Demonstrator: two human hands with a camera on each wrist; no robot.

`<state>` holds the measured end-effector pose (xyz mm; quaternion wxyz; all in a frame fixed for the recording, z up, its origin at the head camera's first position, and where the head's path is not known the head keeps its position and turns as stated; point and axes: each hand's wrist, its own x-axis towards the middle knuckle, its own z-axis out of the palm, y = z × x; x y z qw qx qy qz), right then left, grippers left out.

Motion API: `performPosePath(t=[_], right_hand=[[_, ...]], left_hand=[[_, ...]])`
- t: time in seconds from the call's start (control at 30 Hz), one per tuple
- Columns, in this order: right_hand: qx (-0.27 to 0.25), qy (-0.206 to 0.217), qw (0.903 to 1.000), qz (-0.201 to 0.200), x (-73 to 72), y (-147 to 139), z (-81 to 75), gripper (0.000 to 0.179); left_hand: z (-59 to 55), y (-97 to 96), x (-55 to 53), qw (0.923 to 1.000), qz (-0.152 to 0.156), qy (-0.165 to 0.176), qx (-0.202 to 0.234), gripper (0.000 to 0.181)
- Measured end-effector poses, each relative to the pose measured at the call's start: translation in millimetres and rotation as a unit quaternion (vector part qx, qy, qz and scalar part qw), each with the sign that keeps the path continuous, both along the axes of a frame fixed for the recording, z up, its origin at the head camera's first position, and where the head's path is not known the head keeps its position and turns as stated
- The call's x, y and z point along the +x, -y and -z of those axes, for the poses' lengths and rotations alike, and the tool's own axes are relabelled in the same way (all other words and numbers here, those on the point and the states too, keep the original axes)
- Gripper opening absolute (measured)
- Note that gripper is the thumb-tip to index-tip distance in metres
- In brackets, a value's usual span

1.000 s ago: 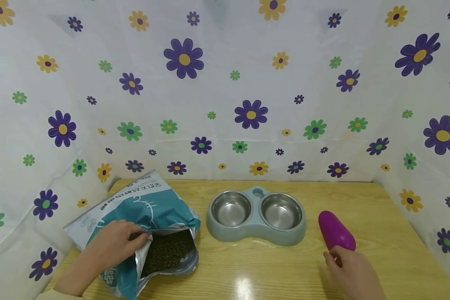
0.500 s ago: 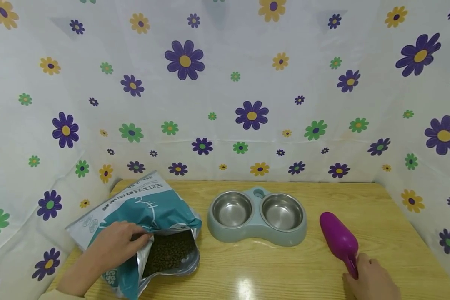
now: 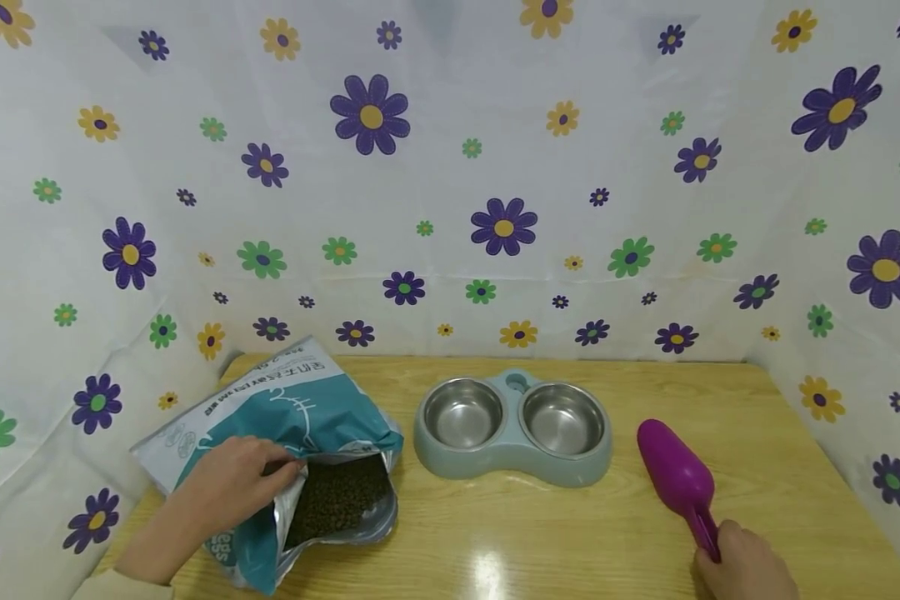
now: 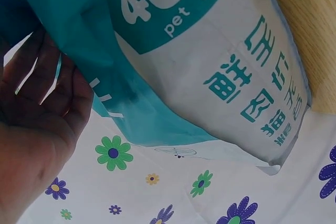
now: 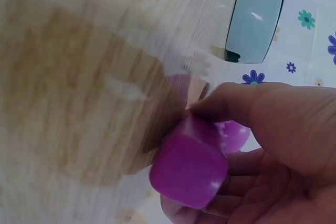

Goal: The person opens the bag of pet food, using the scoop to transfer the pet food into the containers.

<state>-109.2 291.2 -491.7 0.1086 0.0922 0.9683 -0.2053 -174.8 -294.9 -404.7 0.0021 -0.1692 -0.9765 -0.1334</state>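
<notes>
A teal and white pet food bag lies on its side at the table's left, its mouth facing the front and brown kibble showing inside. My left hand pinches the upper rim of that mouth; in the left wrist view, the fingers go partly out of sight behind the bag. At the right, my right hand grips the handle of a purple scoop, whose rounded back faces up. The handle's end sticks out between thumb and fingers in the right wrist view.
Between bag and scoop stands a pale blue double pet bowl with two steel dishes; no food shows in either. The wooden table meets a white flowered cloth at the back and both sides.
My right hand has shifted right and back along the scoop, from over its handle to a grip near the handle's end. The left hand and the bag stay put.
</notes>
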Motion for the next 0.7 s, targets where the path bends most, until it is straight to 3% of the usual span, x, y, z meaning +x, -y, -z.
performPosePath(t=[0.17, 0.4, 0.53, 0.7], right_hand=[[-0.035, -0.021, 0.9979, 0.050, 0.3, -1.7, 4.4, 0.025], [-0.065, -0.055, 0.9901, 0.111, 1.6, -2.8, 5.0, 0.047], [-0.069, -0.079, 0.9821, 0.156, 6.6, 0.8, 6.3, 0.049], [-0.067, -0.131, 0.9738, 0.173, 9.4, 3.2, 5.6, 0.047]], left_hand=[[0.7, 0.6, 1.6, 1.0000, -0.001, 0.006, 0.007, 0.015], [1.8, 1.5, 2.1, 0.9998, 0.006, -0.016, 0.009, 0.015], [2.3, 1.0, 2.5, 0.9999, 0.007, -0.013, 0.008, 0.014], [1.8, 0.5, 2.1, 0.9999, 0.005, -0.007, 0.009, 0.014]])
